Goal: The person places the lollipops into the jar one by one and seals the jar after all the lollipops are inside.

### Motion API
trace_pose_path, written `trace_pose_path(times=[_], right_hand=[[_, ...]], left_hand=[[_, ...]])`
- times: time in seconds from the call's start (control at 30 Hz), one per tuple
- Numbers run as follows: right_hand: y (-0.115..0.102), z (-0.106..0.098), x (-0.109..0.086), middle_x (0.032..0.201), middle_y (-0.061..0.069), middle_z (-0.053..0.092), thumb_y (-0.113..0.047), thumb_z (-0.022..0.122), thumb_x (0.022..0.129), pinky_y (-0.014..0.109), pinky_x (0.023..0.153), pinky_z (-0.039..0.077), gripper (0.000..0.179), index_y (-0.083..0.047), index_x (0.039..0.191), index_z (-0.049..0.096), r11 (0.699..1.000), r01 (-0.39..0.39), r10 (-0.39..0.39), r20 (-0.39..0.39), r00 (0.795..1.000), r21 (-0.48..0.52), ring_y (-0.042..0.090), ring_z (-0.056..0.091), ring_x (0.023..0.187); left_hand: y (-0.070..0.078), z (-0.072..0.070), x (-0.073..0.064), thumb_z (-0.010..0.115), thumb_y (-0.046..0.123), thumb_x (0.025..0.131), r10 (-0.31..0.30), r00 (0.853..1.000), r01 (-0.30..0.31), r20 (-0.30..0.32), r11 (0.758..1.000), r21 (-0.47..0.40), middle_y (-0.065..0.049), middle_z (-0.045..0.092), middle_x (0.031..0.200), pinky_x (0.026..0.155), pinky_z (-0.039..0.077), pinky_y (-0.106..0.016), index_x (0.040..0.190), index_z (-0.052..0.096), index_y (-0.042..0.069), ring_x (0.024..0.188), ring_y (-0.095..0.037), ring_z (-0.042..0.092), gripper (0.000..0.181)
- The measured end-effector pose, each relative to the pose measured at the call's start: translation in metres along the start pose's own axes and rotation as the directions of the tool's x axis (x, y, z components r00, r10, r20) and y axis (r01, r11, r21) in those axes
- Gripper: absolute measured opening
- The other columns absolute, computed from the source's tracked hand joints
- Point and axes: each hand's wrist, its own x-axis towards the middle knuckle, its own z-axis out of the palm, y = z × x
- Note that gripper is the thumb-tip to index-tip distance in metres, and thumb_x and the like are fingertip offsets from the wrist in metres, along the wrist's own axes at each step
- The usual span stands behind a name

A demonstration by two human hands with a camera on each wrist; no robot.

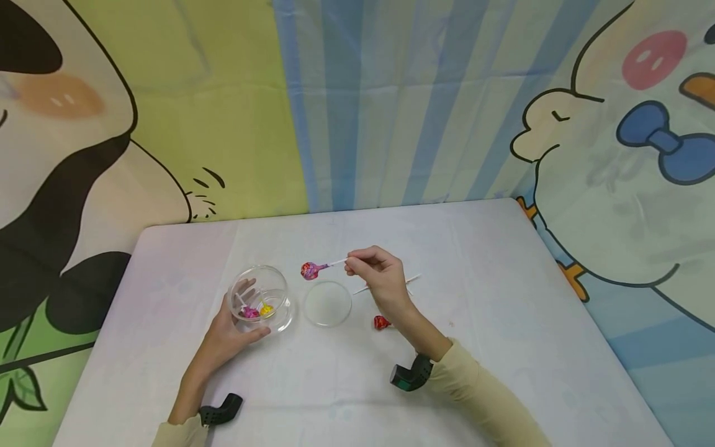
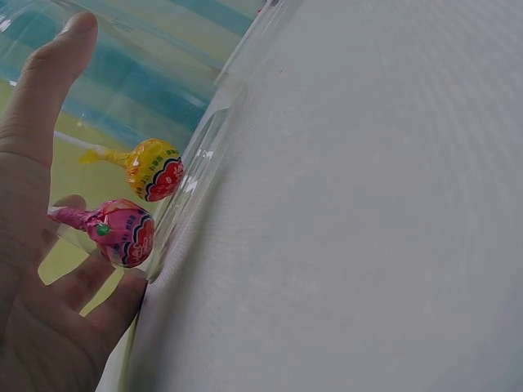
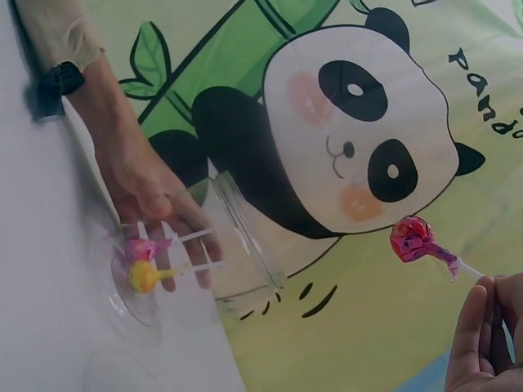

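My left hand [image 1: 223, 338] holds a clear round jar [image 1: 280, 292] on the table, thumb at the near side and fingers around the far side. Inside the jar are a pink-wrapped lollipop [image 2: 122, 233] and a yellow-wrapped lollipop [image 2: 154, 169]; their sticks point up toward the mouth in the right wrist view. Above the table, right of the jar, my right hand [image 1: 382, 279] pinches the white stick of a purple-and-red lollipop [image 1: 310, 270], its candy end pointing left toward the jar.
A clear round lid [image 1: 328, 304] lies right of the jar. Under and beside the right hand, a red lollipop [image 1: 381, 322] and white sticks [image 1: 413, 278] rest on the white table [image 1: 335, 397]; the forearm partly hides them. A cartoon-printed curtain [image 1: 380, 105] stands behind.
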Motion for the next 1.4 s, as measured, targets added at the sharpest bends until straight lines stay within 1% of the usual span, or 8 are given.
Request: trace_pose_path(times=[0.23, 0.63, 0.87, 0.97, 1.07, 1.23, 1.3, 1.4], right_hand=[[0.012, 0.02, 0.006, 0.088, -0.005, 0.072, -0.019, 0.074, 0.085, 0.022, 0.081, 0.057, 0.041, 0.015, 0.104, 0.06, 0.999, -0.027, 0.028, 0.021, 0.999, -0.025, 0.007, 0.069, 0.079], [0.032, 0.045, 0.013, 0.089, -0.007, 0.071, -0.014, 0.07, 0.088, 0.022, 0.082, 0.056, 0.034, 0.014, 0.104, 0.061, 0.999, -0.037, 0.041, 0.097, 0.994, -0.037, 0.005, 0.068, 0.081], [0.046, 0.056, 0.018, 0.097, 0.025, 0.067, -0.003, 0.065, 0.089, 0.024, 0.081, 0.057, 0.018, 0.01, 0.103, 0.065, 0.986, -0.017, 0.041, 0.14, 0.989, -0.166, 0.002, 0.067, 0.08], [0.05, 0.062, 0.019, 0.1, 0.03, 0.066, 0.001, 0.065, 0.088, 0.024, 0.078, 0.058, 0.016, 0.009, 0.102, 0.066, 0.974, 0.015, 0.026, 0.177, 0.984, -0.226, -0.001, 0.065, 0.078], [0.055, 0.068, 0.02, 0.097, 0.027, 0.069, 0.002, 0.067, 0.087, 0.026, 0.074, 0.058, 0.013, 0.008, 0.099, 0.068, 0.947, 0.119, -0.048, 0.234, 0.971, -0.298, 0.003, 0.066, 0.076], [0.063, 0.075, 0.024, 0.09, 0.016, 0.074, -0.002, 0.07, 0.085, 0.023, 0.071, 0.057, 0.008, 0.002, 0.092, 0.072, 0.851, 0.318, -0.202, 0.3, 0.932, -0.417, 0.014, 0.068, 0.076], [0.065, 0.077, 0.025, 0.089, 0.011, 0.075, -0.006, 0.072, 0.085, 0.02, 0.072, 0.055, 0.007, -0.002, 0.091, 0.073, 0.812, 0.356, -0.23, 0.307, 0.923, -0.462, 0.012, 0.067, 0.076], [0.067, 0.079, 0.025, 0.087, 0.004, 0.076, -0.012, 0.074, 0.085, 0.016, 0.072, 0.05, 0.007, -0.008, 0.09, 0.075, 0.763, 0.385, -0.252, 0.31, 0.917, -0.519, 0.008, 0.064, 0.078]], left_hand=[[0.0, 0.0, 0.0, 0.089, 0.021, 0.067, -0.023, 1.0, 0.023, 0.003, 0.999, 0.022, 0.001, 0.037, 0.155, 0.097, 0.024, 0.001, 0.152, 0.021, 0.031, 0.139, -0.029, 0.039, 0.11], [-0.002, 0.0, 0.001, 0.089, 0.02, 0.068, -0.023, 1.0, 0.023, 0.006, 1.0, 0.01, -0.006, 0.037, 0.154, 0.097, 0.023, 0.001, 0.152, 0.022, 0.025, 0.138, -0.033, 0.039, 0.108], [-0.002, -0.001, 0.0, 0.089, 0.019, 0.068, -0.018, 1.0, 0.018, 0.005, 1.0, 0.002, -0.005, 0.039, 0.154, 0.097, 0.023, 0.001, 0.152, 0.021, 0.025, 0.137, -0.031, 0.039, 0.108], [-0.002, -0.001, 0.0, 0.089, 0.019, 0.068, -0.014, 1.0, 0.014, 0.002, 1.0, 0.007, -0.003, 0.039, 0.153, 0.097, 0.023, 0.001, 0.152, 0.021, 0.022, 0.137, -0.024, 0.04, 0.108], [-0.001, -0.001, -0.001, 0.089, 0.021, 0.068, -0.028, 1.0, 0.028, 0.003, 0.999, 0.027, -0.001, 0.039, 0.153, 0.1, 0.026, -0.004, 0.153, 0.021, 0.022, 0.136, -0.016, 0.039, 0.108], [-0.001, -0.001, 0.0, 0.087, 0.024, 0.071, -0.037, 0.999, 0.036, 0.02, 0.999, 0.034, -0.003, 0.037, 0.155, 0.11, 0.033, -0.038, 0.153, 0.019, 0.024, 0.138, -0.022, 0.038, 0.107], [-0.001, -0.001, 0.0, 0.087, 0.024, 0.071, -0.031, 0.999, 0.031, 0.02, 0.999, 0.036, -0.004, 0.037, 0.155, 0.11, 0.033, -0.036, 0.153, 0.019, 0.025, 0.138, -0.021, 0.038, 0.106], [-0.002, -0.001, -0.001, 0.087, 0.023, 0.071, -0.018, 1.0, 0.017, 0.012, 0.999, 0.036, -0.004, 0.038, 0.154, 0.105, 0.03, -0.014, 0.153, 0.02, 0.025, 0.136, -0.007, 0.04, 0.105]])
